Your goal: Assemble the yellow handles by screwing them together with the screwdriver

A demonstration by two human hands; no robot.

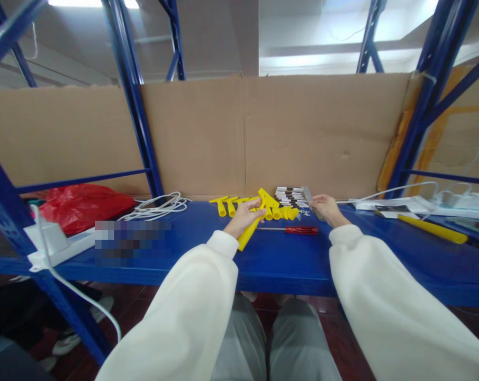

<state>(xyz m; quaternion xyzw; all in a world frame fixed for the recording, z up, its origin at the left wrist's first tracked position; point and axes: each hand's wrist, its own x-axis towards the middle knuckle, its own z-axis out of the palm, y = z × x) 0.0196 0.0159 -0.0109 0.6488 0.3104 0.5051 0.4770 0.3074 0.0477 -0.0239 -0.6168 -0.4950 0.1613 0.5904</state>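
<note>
My left hand [244, 218] is closed round the tube-like grip of a yellow T-shaped plastic handle [247, 234], its wide head tilted up and away from me. To the right, my right hand [325, 208] pinches a flat grey strip [306, 193] beside a stack of white-and-dark packets [290, 197]. More yellow T-shaped handles [222, 207] lie in a row behind my left hand, some partly hidden by it. Small yellow pieces [290, 213] sit at the row's right end, near tiny metal parts [304, 212]. A red-handled screwdriver [300, 230] lies crosswise in front.
Cardboard [195, 137] closes off the back of the blue shelf [287, 264]. On the left are a red plastic bag [86, 206], a coiled white cable [160, 206] and a power strip [70, 248]. A long yellow object [433, 229] and white cables lie at right.
</note>
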